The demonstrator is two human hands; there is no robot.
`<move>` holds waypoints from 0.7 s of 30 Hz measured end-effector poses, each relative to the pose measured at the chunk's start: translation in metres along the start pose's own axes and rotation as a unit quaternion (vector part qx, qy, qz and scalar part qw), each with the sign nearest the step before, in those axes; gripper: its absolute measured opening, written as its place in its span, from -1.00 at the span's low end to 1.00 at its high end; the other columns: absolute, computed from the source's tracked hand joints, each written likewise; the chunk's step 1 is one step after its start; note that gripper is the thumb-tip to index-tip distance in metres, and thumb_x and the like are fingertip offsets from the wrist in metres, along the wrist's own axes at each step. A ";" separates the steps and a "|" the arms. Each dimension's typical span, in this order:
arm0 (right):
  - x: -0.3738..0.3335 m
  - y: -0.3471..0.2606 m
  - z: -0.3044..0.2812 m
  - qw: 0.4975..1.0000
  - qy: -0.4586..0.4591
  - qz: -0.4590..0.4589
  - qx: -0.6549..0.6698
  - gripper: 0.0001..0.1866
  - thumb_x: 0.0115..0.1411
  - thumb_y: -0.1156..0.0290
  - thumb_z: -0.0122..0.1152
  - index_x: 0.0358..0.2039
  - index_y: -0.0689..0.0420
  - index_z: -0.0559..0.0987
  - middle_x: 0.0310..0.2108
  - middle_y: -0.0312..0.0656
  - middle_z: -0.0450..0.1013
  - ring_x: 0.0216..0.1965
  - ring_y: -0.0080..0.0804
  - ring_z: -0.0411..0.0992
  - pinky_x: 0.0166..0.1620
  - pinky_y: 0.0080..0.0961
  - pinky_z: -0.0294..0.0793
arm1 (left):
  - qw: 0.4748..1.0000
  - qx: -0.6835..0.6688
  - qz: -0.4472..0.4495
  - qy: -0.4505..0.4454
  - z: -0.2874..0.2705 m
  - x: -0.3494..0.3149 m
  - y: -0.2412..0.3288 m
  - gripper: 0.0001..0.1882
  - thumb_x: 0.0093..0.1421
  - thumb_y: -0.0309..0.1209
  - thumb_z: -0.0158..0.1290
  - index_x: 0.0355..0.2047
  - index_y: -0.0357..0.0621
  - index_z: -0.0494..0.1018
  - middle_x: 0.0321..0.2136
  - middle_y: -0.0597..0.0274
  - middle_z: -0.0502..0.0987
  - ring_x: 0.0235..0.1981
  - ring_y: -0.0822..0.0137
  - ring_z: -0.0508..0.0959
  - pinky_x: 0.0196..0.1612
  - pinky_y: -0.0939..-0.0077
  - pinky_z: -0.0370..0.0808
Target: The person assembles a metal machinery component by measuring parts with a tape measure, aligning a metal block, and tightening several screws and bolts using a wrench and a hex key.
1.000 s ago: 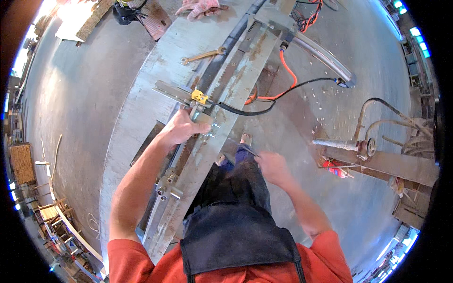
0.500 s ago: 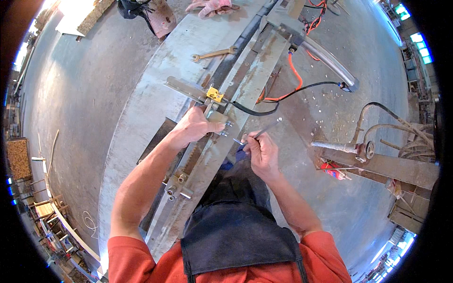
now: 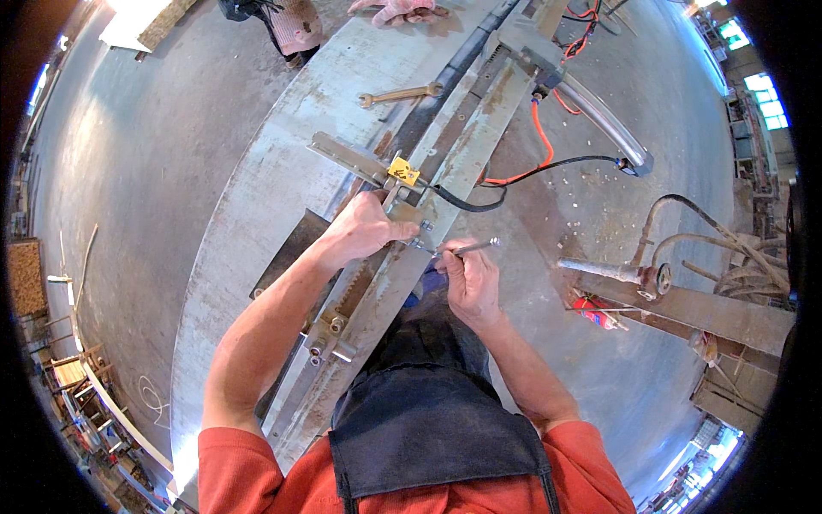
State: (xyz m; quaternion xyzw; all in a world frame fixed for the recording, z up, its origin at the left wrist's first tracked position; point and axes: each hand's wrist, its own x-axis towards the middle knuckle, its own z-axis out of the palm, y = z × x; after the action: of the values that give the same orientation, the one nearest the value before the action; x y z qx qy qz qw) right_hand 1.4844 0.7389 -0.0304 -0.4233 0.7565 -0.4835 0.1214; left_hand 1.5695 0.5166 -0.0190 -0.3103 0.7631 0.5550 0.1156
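My left hand (image 3: 364,230) grips a small metal block (image 3: 404,208) on the long rail, its thumb lying beside the bolts (image 3: 425,226) on the block's near side. A yellow tag-like piece (image 3: 403,170) sits on top, where a black cable runs off. In my right hand (image 3: 471,278), pinched between thumb and fingers, is a thin metal hex key (image 3: 477,247). One end of it points at the bolts by my left thumb; whether it sits in a bolt head, I cannot tell. The long arm of the key sticks out to the right.
The steel rail (image 3: 467,128) slants across a pale metal table (image 3: 257,163). An open-ended wrench (image 3: 401,94) and a pink glove (image 3: 398,12) lie on it. A shiny cylinder (image 3: 604,120) with orange and black hoses juts right. Further right stands a beam (image 3: 693,308) with hoses.
The hex key has swung from slanting upward to nearly level, and its inner end has moved left, up to the bolts. My left hand keeps its hold on the block. The view has shifted slightly.
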 end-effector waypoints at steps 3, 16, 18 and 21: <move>0.003 -0.006 -0.005 0.997 -0.023 0.065 0.026 -0.88 0.40 0.49 0.06 -0.21 0.29 0.49 -0.42 -0.11 0.54 -0.44 -0.35 0.60 -0.36 -0.47 0.56 | 0.998 0.020 -0.060 -0.023 -0.009 -0.012 0.029 -0.51 0.02 -0.18 0.38 -0.34 -0.48 0.59 -0.50 0.07 0.57 -0.46 0.30 0.52 -0.35 0.29 0.43; 0.007 -0.012 -0.002 0.995 0.009 0.068 0.071 -0.84 0.38 0.42 0.12 -0.28 0.26 0.43 -0.49 -0.05 0.50 -0.50 -0.27 0.60 -0.45 -0.40 0.53 | 0.999 -0.040 0.016 0.020 0.001 -0.007 0.013 -0.53 -0.01 -0.21 0.38 -0.29 -0.43 0.60 -0.51 0.04 0.59 -0.45 0.24 0.56 -0.32 0.27 0.46; 0.005 -0.011 -0.001 0.994 0.014 0.082 0.072 -0.85 0.37 0.43 0.13 -0.27 0.26 0.44 -0.48 -0.05 0.50 -0.50 -0.27 0.60 -0.45 -0.40 0.53 | 1.000 -0.014 -0.020 -0.006 -0.003 -0.010 0.025 -0.54 -0.01 -0.19 0.38 -0.38 -0.45 0.60 -0.54 0.03 0.58 -0.47 0.23 0.56 -0.34 0.25 0.46; 0.010 -0.016 -0.003 0.996 -0.006 0.070 0.048 -0.85 0.37 0.43 0.13 -0.23 0.26 0.46 -0.47 -0.04 0.51 -0.49 -0.28 0.59 -0.44 -0.39 0.52 | 1.000 -0.013 0.004 0.020 0.002 0.002 -0.006 -0.52 0.00 -0.16 0.38 -0.48 -0.47 0.58 -0.57 0.03 0.57 -0.49 0.22 0.55 -0.36 0.21 0.46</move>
State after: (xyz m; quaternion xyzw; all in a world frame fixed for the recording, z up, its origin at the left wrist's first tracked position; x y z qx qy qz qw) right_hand 1.4849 0.7305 -0.0130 -0.3655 0.7598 -0.5068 0.1795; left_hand 1.5712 0.5168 -0.0259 -0.3199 0.7593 0.5587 0.0947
